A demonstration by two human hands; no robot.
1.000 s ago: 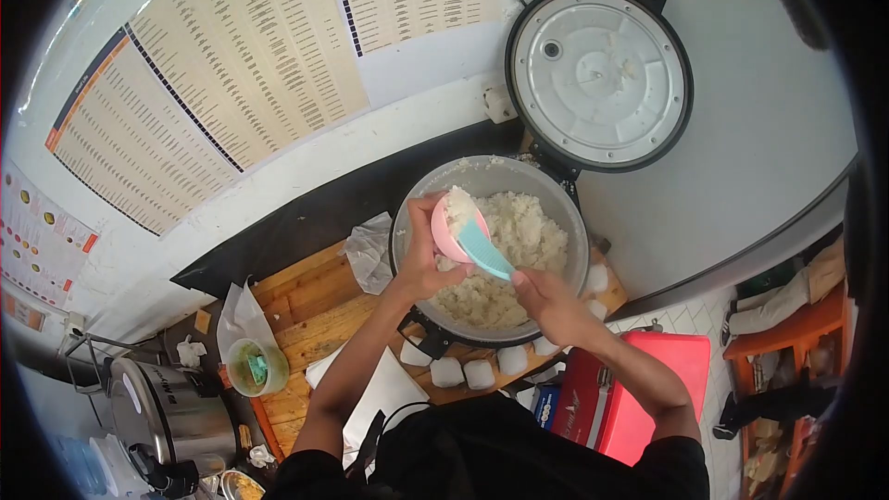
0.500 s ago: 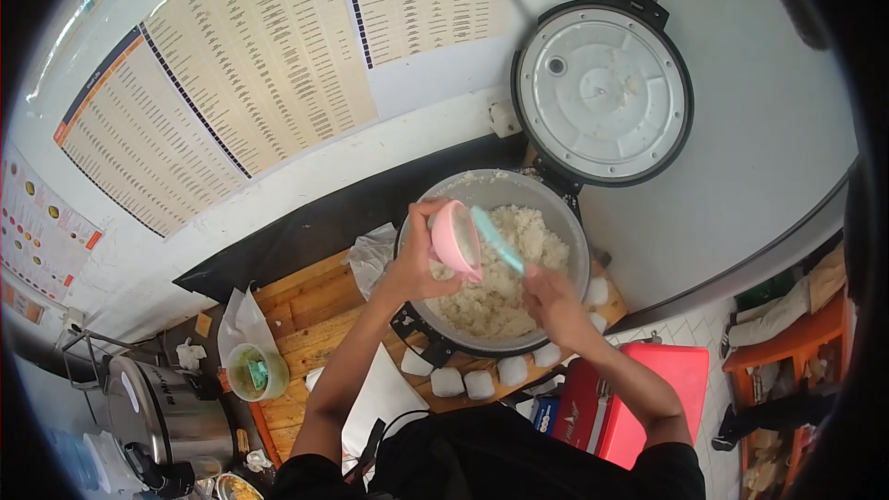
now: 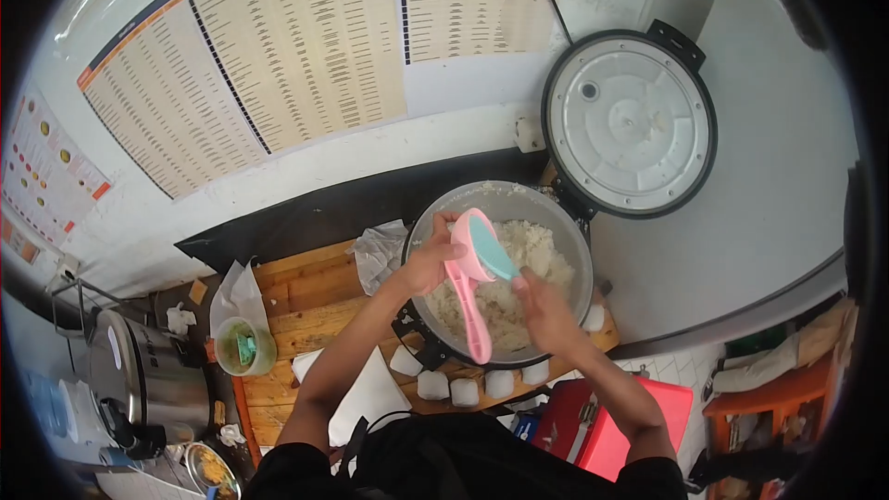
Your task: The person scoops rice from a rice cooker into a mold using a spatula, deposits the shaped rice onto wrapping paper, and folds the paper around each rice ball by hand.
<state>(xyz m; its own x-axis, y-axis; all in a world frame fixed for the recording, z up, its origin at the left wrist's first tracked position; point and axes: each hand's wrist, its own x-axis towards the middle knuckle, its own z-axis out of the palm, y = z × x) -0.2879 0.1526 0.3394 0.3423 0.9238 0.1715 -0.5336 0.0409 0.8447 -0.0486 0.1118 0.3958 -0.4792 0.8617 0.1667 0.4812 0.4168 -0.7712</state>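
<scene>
My left hand (image 3: 433, 257) grips a pink scoop (image 3: 469, 301) by its cup, whose handle hangs down toward me. A light blue paddle (image 3: 493, 251) is held in my right hand (image 3: 546, 311), its blade lying at the mouth of the pink cup. Both hands are over a large grey pot (image 3: 576, 239) of white rice (image 3: 539, 252). How much rice the cup holds is hidden by the blade. The round pot lid (image 3: 632, 125) stands open behind, to the right.
Wrapped white blocks (image 3: 464, 393) line the near side of the pot. On the wooden table (image 3: 310, 284) are crumpled plastic (image 3: 376, 255), white sheets (image 3: 366, 393) and a green-stained container (image 3: 245, 348). A red box (image 3: 639, 417) stands right; a steel cooker (image 3: 153, 378) stands left.
The pink scoop has turned so that its handle points down toward me. My right hand has swung the paddle from beside the cup back onto its opening. The view has shifted.
</scene>
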